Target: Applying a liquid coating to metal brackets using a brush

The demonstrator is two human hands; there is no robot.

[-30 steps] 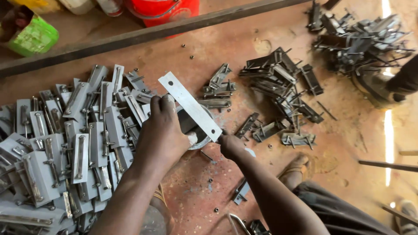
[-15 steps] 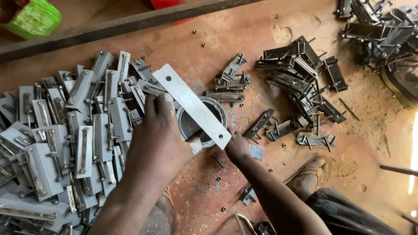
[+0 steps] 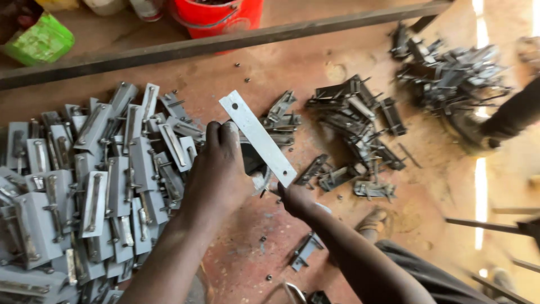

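Hands grip a flat metal strip, left knuckles-up, right at its lower end.

I see a pale silver-grey metal strip with small dark holes, over a reddish-brown, dusty floor. The heap of latches on my left is light grey; the piles further right are darker, almost black. A bright red bucket and a green box sit behind a dark brown beam.
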